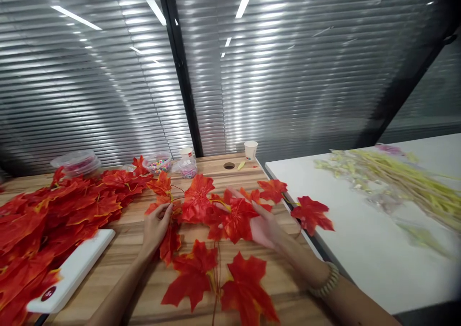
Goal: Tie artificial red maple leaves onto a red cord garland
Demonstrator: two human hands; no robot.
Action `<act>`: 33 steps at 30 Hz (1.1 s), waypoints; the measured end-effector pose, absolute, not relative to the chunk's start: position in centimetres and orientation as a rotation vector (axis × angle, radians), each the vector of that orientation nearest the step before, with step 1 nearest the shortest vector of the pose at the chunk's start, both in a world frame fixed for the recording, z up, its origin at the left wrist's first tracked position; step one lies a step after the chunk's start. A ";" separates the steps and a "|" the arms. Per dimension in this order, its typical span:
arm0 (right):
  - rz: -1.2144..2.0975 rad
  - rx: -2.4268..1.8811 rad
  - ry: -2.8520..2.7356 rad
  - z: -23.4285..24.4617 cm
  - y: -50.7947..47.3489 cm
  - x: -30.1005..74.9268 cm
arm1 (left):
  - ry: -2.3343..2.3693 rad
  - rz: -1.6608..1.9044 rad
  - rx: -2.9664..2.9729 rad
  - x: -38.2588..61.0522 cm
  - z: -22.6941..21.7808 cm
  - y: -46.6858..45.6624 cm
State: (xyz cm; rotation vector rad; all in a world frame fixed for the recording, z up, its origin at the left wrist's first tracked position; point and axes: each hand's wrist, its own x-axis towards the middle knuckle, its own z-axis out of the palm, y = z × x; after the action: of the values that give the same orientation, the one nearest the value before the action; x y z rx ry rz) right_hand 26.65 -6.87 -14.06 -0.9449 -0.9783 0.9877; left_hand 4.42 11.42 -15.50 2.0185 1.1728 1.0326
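A branch of red artificial maple leaves [216, 220] lies across the wooden table [248, 172] in front of me. My left hand [155, 226] has its fingers pinched on the thin stem beside a leaf at the branch's left side. My right hand [264, 227], palm up with fingers stretched out, supports a red leaf [237, 218] near the branch's middle. A beaded bracelet [326, 282] circles my right wrist.
A big heap of red leaves [46, 215] covers the table's left side, partly over a white flat box [74, 268]. Clear tubs of coloured beads [158, 163] and two paper cups [250, 150] stand at the back. Yellow-green artificial stems [403, 182] lie on a white table at right.
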 end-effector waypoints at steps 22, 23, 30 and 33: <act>0.035 -1.682 -1.513 -16.0 -5.5 29.2 | 1.380 1.199 1.857 2.4 -15.7 13.8; 0.037 -1.686 -1.515 -16.1 -5.5 29.2 | 1.377 1.203 1.844 2.4 -15.7 13.9; 0.091 -1.744 -1.521 -16.2 -5.4 28.8 | 1.312 1.617 1.881 2.9 -12.5 12.2; 0.093 -1.791 -1.481 -16.4 -5.3 28.9 | 1.116 1.546 2.202 4.6 -9.8 8.8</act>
State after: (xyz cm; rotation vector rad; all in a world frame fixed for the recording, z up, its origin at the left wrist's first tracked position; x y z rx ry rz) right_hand 28.86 -5.27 -16.39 -1.7909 -1.4809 0.0926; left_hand 4.57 8.83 -9.79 2.2021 1.1163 1.5459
